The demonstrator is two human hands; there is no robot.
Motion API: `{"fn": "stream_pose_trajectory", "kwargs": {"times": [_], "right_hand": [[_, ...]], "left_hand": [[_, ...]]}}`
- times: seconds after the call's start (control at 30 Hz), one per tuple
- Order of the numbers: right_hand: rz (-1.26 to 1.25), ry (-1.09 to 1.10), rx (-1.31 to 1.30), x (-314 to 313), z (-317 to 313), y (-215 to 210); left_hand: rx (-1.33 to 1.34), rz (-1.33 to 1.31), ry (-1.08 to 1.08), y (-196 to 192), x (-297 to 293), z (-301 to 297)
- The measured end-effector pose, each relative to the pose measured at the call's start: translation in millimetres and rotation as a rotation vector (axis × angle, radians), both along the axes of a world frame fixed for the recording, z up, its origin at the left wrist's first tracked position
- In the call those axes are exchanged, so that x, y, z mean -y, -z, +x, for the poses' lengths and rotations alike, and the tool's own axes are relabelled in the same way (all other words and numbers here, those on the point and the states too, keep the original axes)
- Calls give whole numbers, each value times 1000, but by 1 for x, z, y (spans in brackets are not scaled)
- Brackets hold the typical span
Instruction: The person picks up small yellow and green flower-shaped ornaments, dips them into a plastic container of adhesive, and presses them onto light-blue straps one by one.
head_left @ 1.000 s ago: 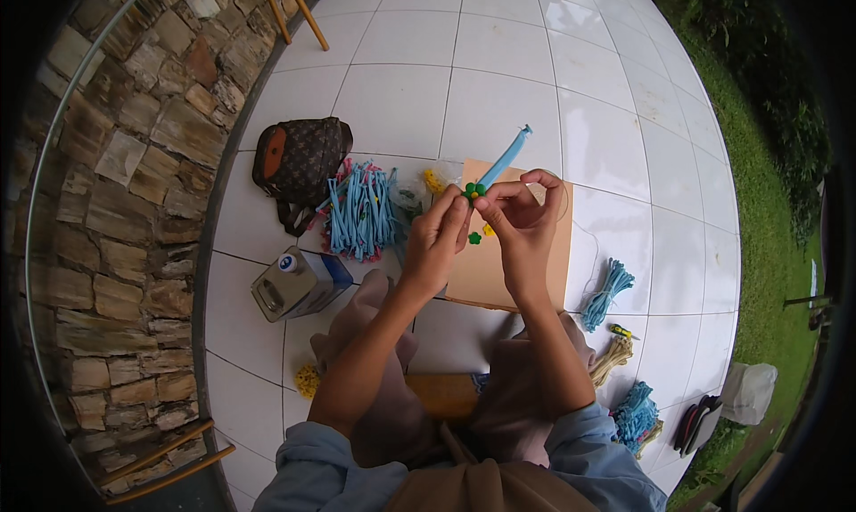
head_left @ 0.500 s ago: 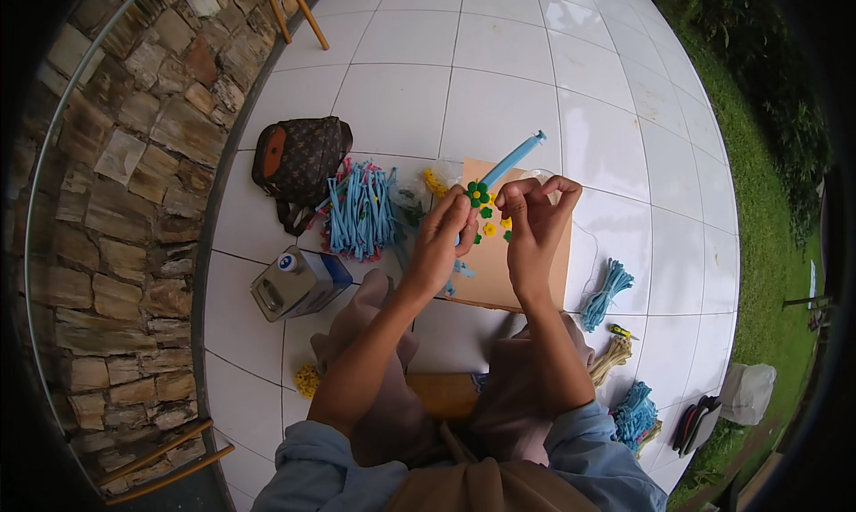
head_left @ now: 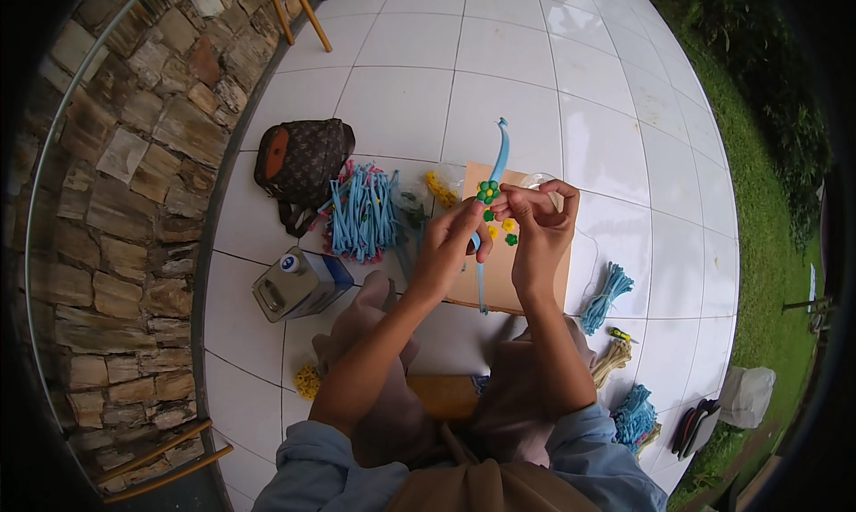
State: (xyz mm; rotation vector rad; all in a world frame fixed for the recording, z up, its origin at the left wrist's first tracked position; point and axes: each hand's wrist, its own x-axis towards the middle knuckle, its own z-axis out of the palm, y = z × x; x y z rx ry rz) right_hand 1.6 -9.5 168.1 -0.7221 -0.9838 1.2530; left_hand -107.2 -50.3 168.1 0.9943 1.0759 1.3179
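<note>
My left hand (head_left: 450, 240) is closed on a light blue strap (head_left: 503, 151). One end of the strap rises above the fingers and the other hangs below. On the strap, just past my left thumb, sits a green flower (head_left: 488, 191) with yellow in it. My right hand (head_left: 540, 240) is pinched at the flower's right side, thumb against forefinger; whatever lies between the fingertips is too small to make out. Below the hands is a brown board (head_left: 546, 276) with loose yellow flowers (head_left: 508, 225) and green flowers (head_left: 511, 239) on it.
Left of the board lie a pile of blue and pink straps (head_left: 364, 211), a brown backpack (head_left: 303, 164) and a metal can (head_left: 301, 286). Blue bundles (head_left: 608, 296), a yellow cutter (head_left: 621, 334) and beige strands (head_left: 612, 362) lie right. A stone wall (head_left: 134, 200) borders the left.
The strap has swung more upright and its lower end now hangs below my left hand. The green flower has shifted slightly right, and my right fingertips have closed in against it.
</note>
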Motion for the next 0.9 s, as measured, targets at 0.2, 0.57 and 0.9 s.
{"fn": "stream_pose_trajectory", "kwargs": {"times": [0.2, 0.57, 0.9], "right_hand": [[-6, 165, 18, -12, 16, -7], [-186, -196, 377, -15, 25, 9], [-191, -214, 151, -4, 15, 3]], "left_hand": [[124, -21, -27, -8, 3, 0], [38, -78, -205, -4, 3, -6], [-85, 109, -15, 13, -4, -4]]}}
